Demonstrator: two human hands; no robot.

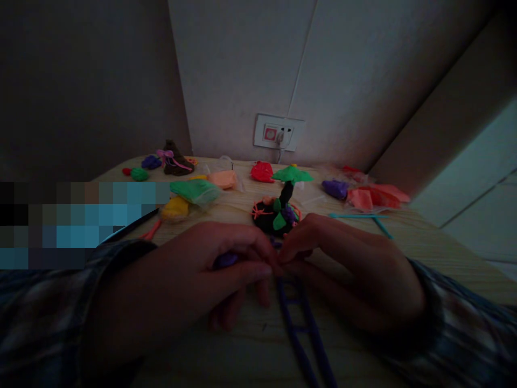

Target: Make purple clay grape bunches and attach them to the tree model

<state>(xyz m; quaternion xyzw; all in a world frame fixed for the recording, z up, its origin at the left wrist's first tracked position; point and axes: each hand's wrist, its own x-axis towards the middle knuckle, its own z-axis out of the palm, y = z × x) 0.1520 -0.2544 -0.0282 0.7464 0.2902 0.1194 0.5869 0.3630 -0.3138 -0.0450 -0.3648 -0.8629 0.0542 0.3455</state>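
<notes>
A ladder shape of thin purple clay strips [299, 328] lies on the wooden table, running from between my hands to the near edge of view. My left hand [210, 269] is curled around a lump of purple clay [225, 261], its thumb and forefinger reaching to the ladder's far end. My right hand [343, 269] pinches at that same end, its fingertips touching or almost touching the left ones. The pinched spot is hidden by the fingers. Just beyond stands a clay model with a black base [264, 220], a dark trunk and a green top [293, 173].
A brown clay boot [174, 160] with a pink bow stands back left. Bagged green clay [194, 189], yellow clay [175, 207] and coral clay [375, 196] lie around. A turquoise tool [355, 216] rests at right. Behind is a wall socket [278, 132] with a plug.
</notes>
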